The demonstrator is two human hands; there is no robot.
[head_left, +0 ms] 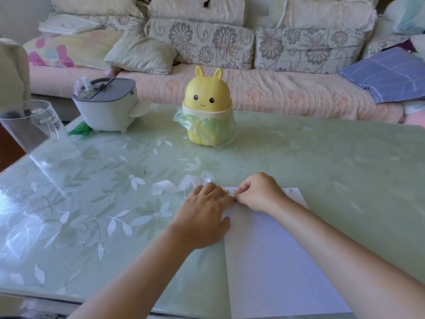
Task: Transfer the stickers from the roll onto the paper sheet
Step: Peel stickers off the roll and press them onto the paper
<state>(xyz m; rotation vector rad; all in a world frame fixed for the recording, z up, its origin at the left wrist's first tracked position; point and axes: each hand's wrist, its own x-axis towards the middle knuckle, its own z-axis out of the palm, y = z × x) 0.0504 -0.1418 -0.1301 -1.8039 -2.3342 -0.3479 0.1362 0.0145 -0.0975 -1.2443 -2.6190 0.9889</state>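
**Sticker session at the coffee table, caught mid-pinch**

I'm using the yellow bunny bin [207,95] on the green table [333,157] as my reference point. Way off to its left, closer to the person, stood a clear glass cup [34,132]. Just left of the bin sat a grey pot [105,107].

In front of the bin, a bit to the left, the loose white sticker strip [170,186] lay in curls on the tabletop. The left hand [204,210] lay flat, fingers out straight over the strip's end and the top left corner of the paper sheet [276,261].

Straight in front of the bin, the right hand [257,192] was curled up. Its thumb and forefinger were pinched together right at the left fingertip, but whatever was in there was too tiny to make out. The sheet ran from there towards the person, with a few little stickers [291,192] along its far edge.
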